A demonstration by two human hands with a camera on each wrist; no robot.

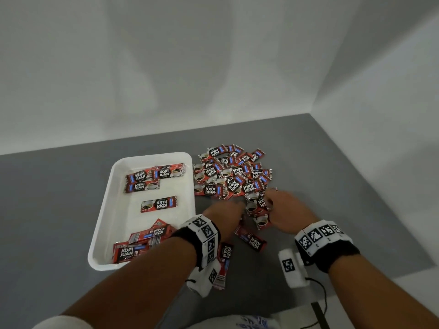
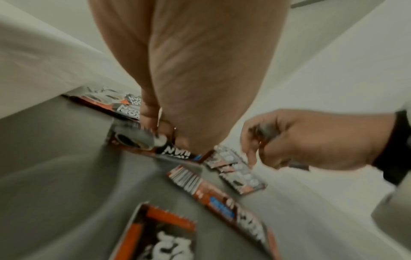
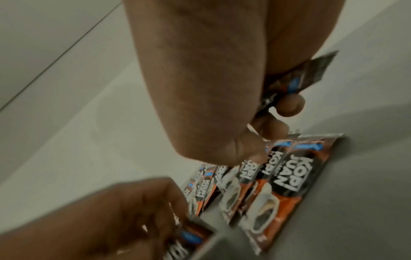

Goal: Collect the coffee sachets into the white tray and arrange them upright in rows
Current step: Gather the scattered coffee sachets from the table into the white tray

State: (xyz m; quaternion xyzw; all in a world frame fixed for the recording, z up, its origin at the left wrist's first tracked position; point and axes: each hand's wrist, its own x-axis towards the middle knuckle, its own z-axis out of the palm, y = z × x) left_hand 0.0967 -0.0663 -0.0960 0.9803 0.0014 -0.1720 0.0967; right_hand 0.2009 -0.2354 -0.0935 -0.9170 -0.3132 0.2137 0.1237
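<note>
Soft, even, rather dim light throughout; no glare on the white tray (image 1: 104,210) or on the grey counter (image 1: 59,186). Faint broad shadows on the wall behind the tray, no hard edges. Sharp enough in the head view to read the lettering on the sachets (image 1: 159,203) in the tray; slightly smeared at the hands (image 1: 282,210) right of the tray. Wide-angle bending of the counter edges away from the tray. Heavily blurred in both wrist views, with motion streaks across the counter and sachets (image 2: 222,198), muted washed-out colour, and palms (image 3: 200,79) close to the lens out of focus.
</note>
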